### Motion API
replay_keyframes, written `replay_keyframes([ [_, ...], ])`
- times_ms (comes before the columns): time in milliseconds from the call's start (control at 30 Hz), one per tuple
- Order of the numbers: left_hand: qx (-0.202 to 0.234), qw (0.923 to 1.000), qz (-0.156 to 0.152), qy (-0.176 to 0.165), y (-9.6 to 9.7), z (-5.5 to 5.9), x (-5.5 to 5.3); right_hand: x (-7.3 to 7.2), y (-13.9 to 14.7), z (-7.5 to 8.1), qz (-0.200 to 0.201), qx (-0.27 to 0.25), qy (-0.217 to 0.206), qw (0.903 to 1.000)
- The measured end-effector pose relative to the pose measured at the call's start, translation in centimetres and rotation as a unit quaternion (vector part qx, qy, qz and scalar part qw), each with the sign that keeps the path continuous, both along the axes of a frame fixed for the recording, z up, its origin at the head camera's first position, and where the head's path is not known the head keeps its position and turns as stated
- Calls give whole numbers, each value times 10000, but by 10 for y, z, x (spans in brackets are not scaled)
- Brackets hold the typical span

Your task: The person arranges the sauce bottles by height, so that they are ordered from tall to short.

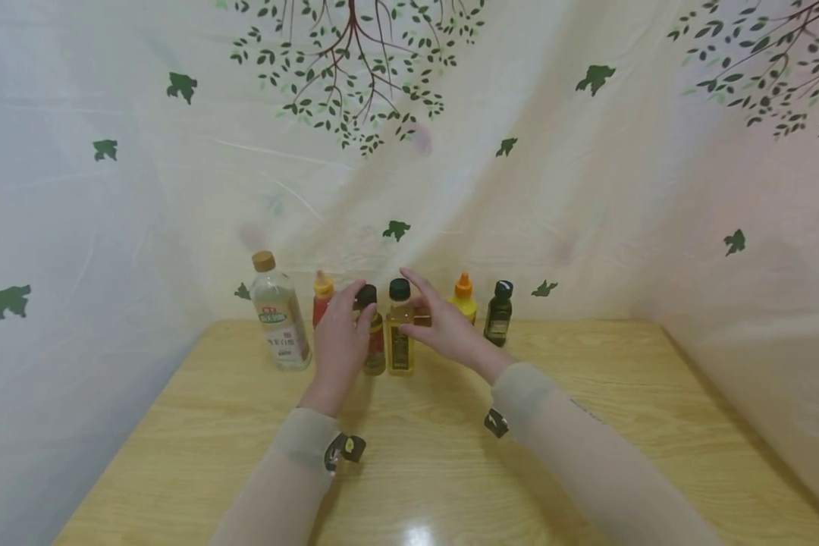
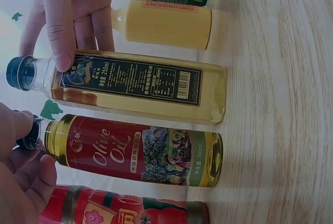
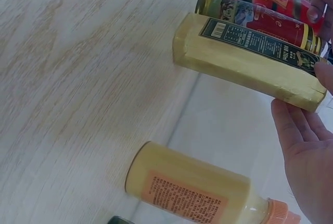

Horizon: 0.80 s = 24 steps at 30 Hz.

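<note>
A small round olive oil bottle (image 2: pixel 130 151) with a red label and dark cap stands upright on the table. My left hand (image 1: pixel 340 341) pinches it at the cap and neck, as the left wrist view shows. Just right of it stands a square bottle of pale yellow oil (image 1: pixel 400 353) with a black label and dark green cap. From the right side, my right hand (image 1: pixel 447 326) holds this square bottle near its shoulder, thumb over the top of the label and other fingers behind. The two bottles stand side by side with a narrow gap.
Left of my hands are a tall clear bottle (image 1: pixel 283 326) with a tan cap and a red squeeze bottle (image 1: pixel 321 303). To the right stand a yellow squeeze bottle (image 1: pixel 464 307) and a dark green bottle (image 1: pixel 499 315). A leaf-printed curtain (image 1: pixel 450 197) hangs behind the wooden table (image 1: pixel 423 455).
</note>
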<state>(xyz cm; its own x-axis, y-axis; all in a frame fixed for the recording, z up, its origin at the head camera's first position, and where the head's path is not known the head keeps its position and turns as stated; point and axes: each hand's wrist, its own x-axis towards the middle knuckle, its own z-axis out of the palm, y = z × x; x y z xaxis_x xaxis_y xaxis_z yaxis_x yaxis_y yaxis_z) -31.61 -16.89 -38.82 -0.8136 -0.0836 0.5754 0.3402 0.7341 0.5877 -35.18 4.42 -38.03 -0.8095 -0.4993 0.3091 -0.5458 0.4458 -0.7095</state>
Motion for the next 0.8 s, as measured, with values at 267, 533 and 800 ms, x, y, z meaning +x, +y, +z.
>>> replay_keyframes([
  [267,-24,10000,-9,-76,0,0,1,1,0,0,-35,-5,-71,10000],
  [533,-24,10000,-10,0,0,-1,0,5,3,2,-38,-135,-183,9997],
  [800,-9,10000,-10,6,0,-2,0,11,16,9,-56,-306,-136,9994],
])
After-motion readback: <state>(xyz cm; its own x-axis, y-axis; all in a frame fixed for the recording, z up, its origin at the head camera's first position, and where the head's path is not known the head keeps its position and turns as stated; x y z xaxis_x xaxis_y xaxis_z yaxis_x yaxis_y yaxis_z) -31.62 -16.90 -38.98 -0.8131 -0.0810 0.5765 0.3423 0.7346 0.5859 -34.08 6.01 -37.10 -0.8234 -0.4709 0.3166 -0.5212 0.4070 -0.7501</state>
